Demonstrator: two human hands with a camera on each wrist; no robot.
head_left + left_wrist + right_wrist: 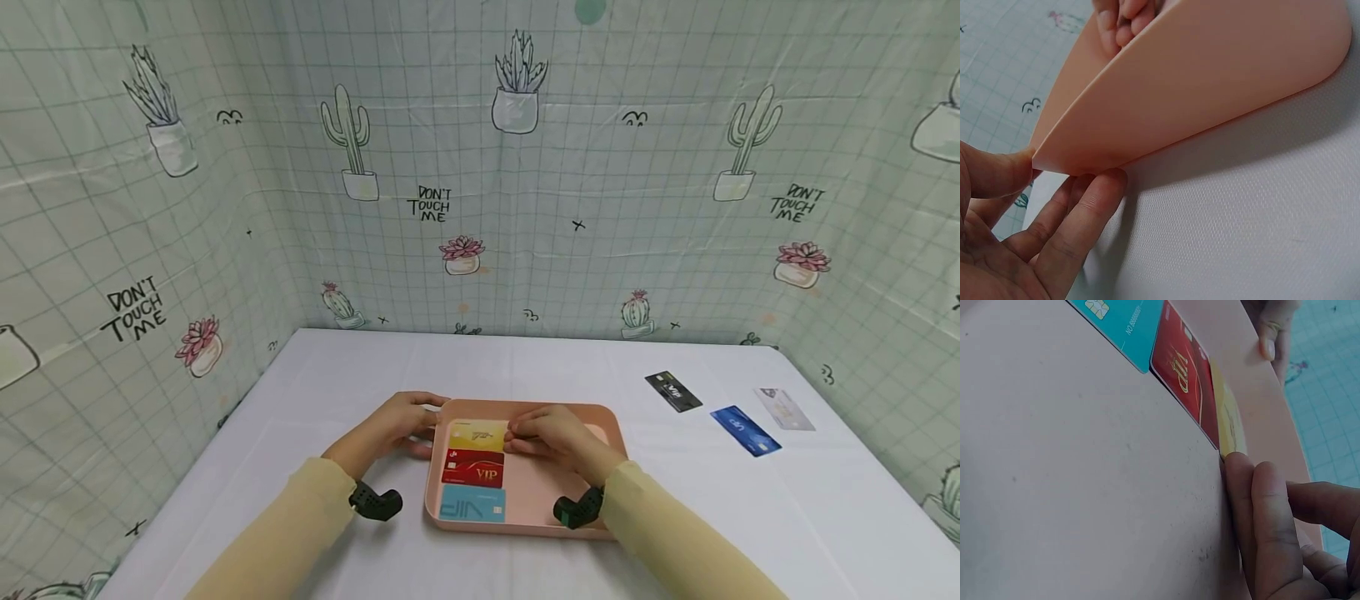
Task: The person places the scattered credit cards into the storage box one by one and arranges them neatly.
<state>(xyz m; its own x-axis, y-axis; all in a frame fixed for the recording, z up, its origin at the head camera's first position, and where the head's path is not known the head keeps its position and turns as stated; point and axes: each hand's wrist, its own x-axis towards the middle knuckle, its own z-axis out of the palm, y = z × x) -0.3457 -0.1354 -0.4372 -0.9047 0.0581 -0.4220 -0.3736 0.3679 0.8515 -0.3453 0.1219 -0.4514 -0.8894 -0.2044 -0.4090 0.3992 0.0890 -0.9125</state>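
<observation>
A pink tray [555,530] lies on the table, with three cards in a column along its left side. The yellow card [477,435] is at the back, the red VIP card [474,468] in the middle and the light blue card [472,503] in front. My left hand [393,425] holds the tray's back left corner, thumb at the rim and fingers against the outer wall in the left wrist view. Over the tray, my right hand [558,435] touches the right edge of the yellow card with nearly straight fingertips [1239,465]. Part of that card is hidden behind them.
To the right of the tray lie a black VIP card [673,392], a dark blue card [746,431] and a pale card [784,409]. A white cloth covers the table [360,367]. Printed curtains [577,183] stand behind and at the sides.
</observation>
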